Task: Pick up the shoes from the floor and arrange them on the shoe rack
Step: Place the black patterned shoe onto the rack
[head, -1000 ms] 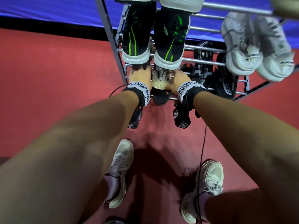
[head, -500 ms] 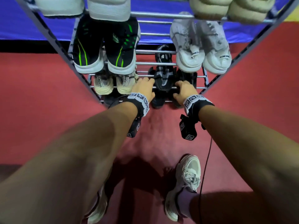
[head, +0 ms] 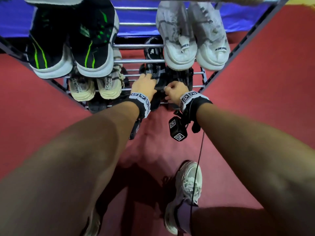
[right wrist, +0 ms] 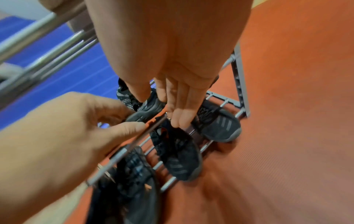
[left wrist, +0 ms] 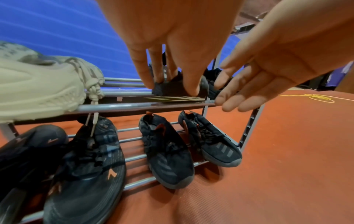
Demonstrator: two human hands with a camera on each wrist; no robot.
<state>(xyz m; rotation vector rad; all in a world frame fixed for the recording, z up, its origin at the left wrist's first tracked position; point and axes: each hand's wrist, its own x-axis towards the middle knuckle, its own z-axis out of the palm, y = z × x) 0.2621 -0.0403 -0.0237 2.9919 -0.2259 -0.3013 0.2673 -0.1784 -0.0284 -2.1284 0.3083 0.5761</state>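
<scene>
A metal shoe rack [head: 136,61] stands on the red floor with pairs on several tiers. On its second-lowest tier sits a black-and-grey knit shoe [head: 154,72]. My left hand [head: 144,82] grips its heel [left wrist: 203,85], thumb on the near side and fingers behind. Its partner [head: 181,77] lies just to the right. My right hand [head: 173,90] is beside the left one. Its straight fingers [right wrist: 178,118] touch the tier's front bar [left wrist: 134,106] and hold nothing.
Black-and-green sneakers [head: 71,48] and white sneakers [head: 192,43] fill a higher tier. Beige sneakers [head: 95,87] sit left of my hands. Dark shoes [left wrist: 166,151] line the bottom tier. My own foot in a pale sneaker [head: 187,189] stands behind, and a black cable [head: 199,159] hangs from my right wrist.
Both hands have left the beige pair on the left and moved right to the black knit pair on the same tier. The left hand has taken hold of a shoe's heel.
</scene>
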